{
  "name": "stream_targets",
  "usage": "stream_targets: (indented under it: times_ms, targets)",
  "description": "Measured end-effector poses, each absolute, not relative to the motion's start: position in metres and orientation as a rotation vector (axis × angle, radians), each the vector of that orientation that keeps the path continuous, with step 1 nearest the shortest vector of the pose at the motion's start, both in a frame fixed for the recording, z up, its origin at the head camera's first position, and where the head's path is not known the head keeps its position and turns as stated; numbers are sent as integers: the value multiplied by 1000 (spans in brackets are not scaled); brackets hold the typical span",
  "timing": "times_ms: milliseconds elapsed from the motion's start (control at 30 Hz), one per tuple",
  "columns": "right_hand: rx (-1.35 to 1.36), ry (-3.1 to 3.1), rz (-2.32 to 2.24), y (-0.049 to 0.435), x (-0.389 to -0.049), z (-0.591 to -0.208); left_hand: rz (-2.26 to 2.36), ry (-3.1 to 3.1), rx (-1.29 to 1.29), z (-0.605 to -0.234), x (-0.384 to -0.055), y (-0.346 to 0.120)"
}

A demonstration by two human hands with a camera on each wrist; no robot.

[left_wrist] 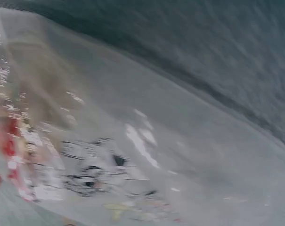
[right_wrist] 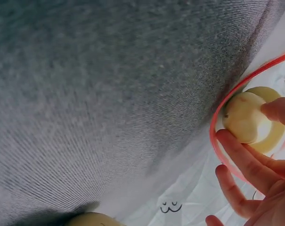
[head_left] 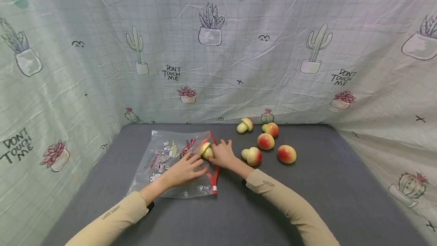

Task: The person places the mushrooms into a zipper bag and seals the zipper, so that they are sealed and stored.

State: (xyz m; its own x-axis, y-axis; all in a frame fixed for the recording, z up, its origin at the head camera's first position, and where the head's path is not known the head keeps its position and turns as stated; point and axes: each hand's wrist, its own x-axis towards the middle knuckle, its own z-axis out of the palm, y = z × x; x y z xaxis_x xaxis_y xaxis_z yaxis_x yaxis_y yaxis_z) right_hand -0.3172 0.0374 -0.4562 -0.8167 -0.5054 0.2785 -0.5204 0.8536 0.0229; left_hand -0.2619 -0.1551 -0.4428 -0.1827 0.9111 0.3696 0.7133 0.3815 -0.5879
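Note:
A clear plastic slider bag (head_left: 145, 170) with printed cartoon figures and a red zip edge lies flat, its mouth to the right. My left hand (head_left: 186, 170) is at the mouth, holding the upper layer back so that the red edges stand apart. With thumb and fingers, my right hand (head_left: 224, 155) grips a yellow toy mushroom (right_wrist: 246, 117) just inside the mouth, within the red rim (right_wrist: 215, 127). In the left wrist view, the plastic (left_wrist: 180, 132) is blurred and covers most of the left hand; its fingertips are hard to make out.
Several red-and-yellow toy mushrooms lie right of the bag: one near the right wrist (head_left: 252, 156), one farther right (head_left: 286, 154), others behind (head_left: 265, 141). A yellowish one (head_left: 244, 125) sits by the back edge. A printed cloth (head_left: 239, 60) hangs behind the dark table (head_left: 239, 208).

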Motion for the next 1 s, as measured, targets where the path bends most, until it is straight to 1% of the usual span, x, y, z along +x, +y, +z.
stream_targets:
  times_ms: [167, 300, 500, 700, 900, 1000]
  targets:
    - [763, -2785, 60, 35, -316, -455, 332, -2154, -1280, -443, -250, -146]
    - [750, -2794, 31, 35, -314, -454, 325, -2265, -1253, -443, -244, -140]
    - [766, -2789, 15, 35, -314, -452, 316, -2283, -1302, -443, -242, -138]
    - [773, -2768, -2, 36, -315, -452, 292, -2105, -1368, -447, -242, -139]
    - [779, -2774, 94, 37, -317, -455, 246, -1996, -1488, -449, -246, -143]
    - [779, -2790, 147, 37, -318, -458, 257, -2001, -1504, -449, -246, -147]
